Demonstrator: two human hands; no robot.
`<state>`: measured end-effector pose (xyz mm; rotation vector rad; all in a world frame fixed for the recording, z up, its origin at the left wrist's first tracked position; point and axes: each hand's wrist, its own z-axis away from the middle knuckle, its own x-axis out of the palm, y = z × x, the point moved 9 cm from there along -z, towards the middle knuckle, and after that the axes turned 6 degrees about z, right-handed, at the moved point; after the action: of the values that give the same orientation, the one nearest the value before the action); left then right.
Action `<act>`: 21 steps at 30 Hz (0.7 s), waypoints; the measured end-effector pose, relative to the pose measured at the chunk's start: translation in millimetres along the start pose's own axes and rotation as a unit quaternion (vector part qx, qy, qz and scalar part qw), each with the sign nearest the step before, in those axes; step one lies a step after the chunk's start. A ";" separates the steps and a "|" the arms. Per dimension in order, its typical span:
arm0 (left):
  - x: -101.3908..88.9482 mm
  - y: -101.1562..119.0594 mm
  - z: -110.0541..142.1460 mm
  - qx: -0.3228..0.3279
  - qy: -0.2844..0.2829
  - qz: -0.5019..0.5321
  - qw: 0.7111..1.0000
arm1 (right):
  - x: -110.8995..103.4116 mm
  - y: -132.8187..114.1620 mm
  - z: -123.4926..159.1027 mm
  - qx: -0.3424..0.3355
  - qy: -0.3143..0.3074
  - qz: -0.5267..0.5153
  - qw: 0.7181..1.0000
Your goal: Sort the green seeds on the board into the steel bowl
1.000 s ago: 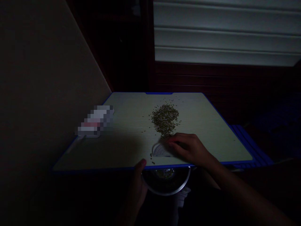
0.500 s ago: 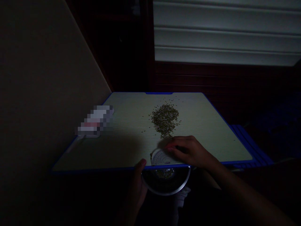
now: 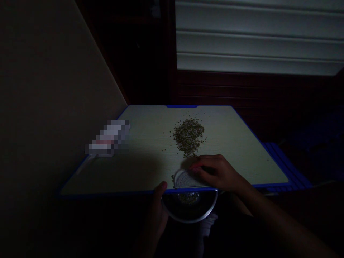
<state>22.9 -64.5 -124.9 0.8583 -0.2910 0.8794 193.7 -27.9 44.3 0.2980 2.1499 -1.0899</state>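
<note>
Below the right fingers, a steel bowl [image 3: 189, 211] holds a small amount of seed. The left hand [image 3: 157, 208] is beside it, its fingers too dark to judge. The right hand [image 3: 219, 172] has its fingers pressed together on a round card [image 3: 184, 180] at the board's [image 3: 242, 150] near edge. Most seeds [image 3: 188, 136] apparently remain heaped beyond the fingertips.

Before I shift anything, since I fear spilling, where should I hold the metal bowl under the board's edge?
Take the metal bowl by its round rim from the near left, where the left hand sits, fingers over the lip; the blue-edged board covers the far rim.
</note>
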 end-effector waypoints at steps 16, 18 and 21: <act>-1.3 -7.3 -5.6 -0.026 -0.025 0.000 0.999 | -0.7 -1.8 -0.6 0.000 -0.005 0.002 1.000; 0.1 -7.0 -4.4 -0.029 -0.023 0.000 0.999 | -0.9 -3.4 -0.6 -0.006 -0.004 -0.002 1.000; -0.4 -4.6 -2.1 -0.022 -0.006 -0.001 1.000 | -0.1 -5.5 0.2 -0.019 -0.006 -0.009 1.000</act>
<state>26.0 -64.7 -128.9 0.8242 -0.3193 0.8632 191.2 -31.5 47.7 0.2552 2.1644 -1.0557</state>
